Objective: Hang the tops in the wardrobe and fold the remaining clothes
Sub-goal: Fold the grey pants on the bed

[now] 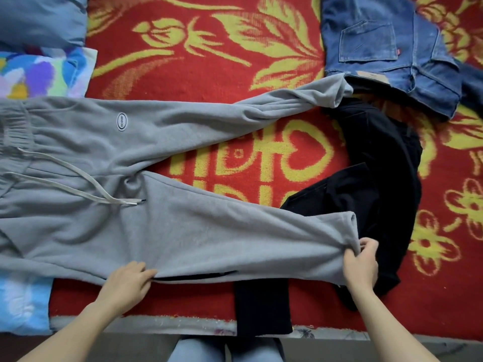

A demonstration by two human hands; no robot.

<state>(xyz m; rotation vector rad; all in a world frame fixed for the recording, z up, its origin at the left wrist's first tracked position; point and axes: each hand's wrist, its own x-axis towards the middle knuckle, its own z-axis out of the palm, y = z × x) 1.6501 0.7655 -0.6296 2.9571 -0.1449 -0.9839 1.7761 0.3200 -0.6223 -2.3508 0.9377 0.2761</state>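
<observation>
Your grey sweatpants (183,231) lie flat across the red and yellow blanket (209,61), waistband at the left edge of the view and both legs running to the right, spread apart in a V. The cloth is a soft fleece. It has a gathered elastic waist, a small oval patch (122,122) on the far leg, and a pale drawstring (65,176) whose two ends trail over the crotch.

Your left hand (128,280) has its fingers curled over the near edge of the near leg, partway along it, gripping the fabric. Your right hand (362,262) pinches the near corner of that leg's hem between thumb and fingers, and the cloth is bunched there.

You have three bottoms in view:
- The one grey pair.
- One pair of black trousers (379,158), lying crumpled at the right. The near grey leg lies over part of it, and one black leg runs down to the blanket's near edge.
- One pair of blue jeans (386,48) at the far right, back pocket up, just beside the hem of the far grey leg.

At the far left sit a blue pillow (39,19) and a bright multicoloured cloth (44,74).
</observation>
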